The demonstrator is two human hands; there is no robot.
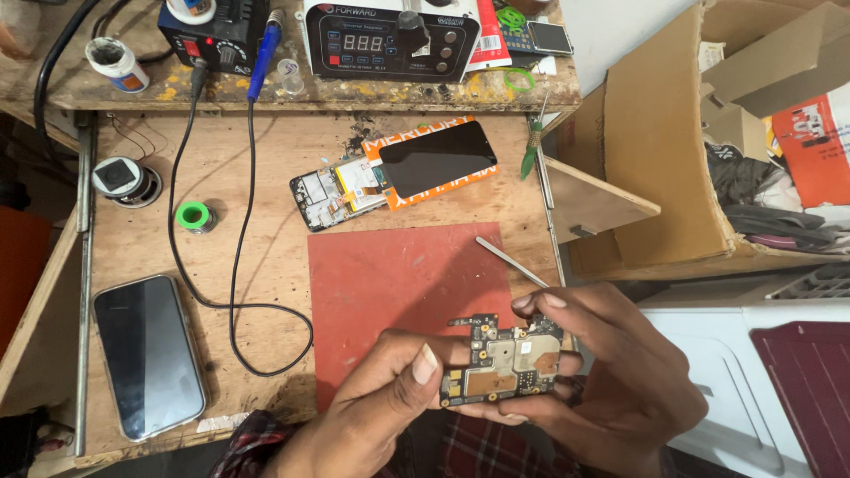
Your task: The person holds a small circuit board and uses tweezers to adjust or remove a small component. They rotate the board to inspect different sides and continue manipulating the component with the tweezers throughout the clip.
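Both hands hold a small phone circuit board with gold shields, low over the front edge of a red work mat. My left hand pinches the board's left end with thumb and fingers. My right hand cups the board's right end from behind and below. An opened phone frame lies beyond the mat, with a dark screen panel lying on an orange card.
A whole phone lies face up at the front left. A black cable loops across the wooden bench. Metal tweezers, a green solder spool, a flux tin, a soldering station and a hot-air unit stand behind. Cardboard boxes are to the right.
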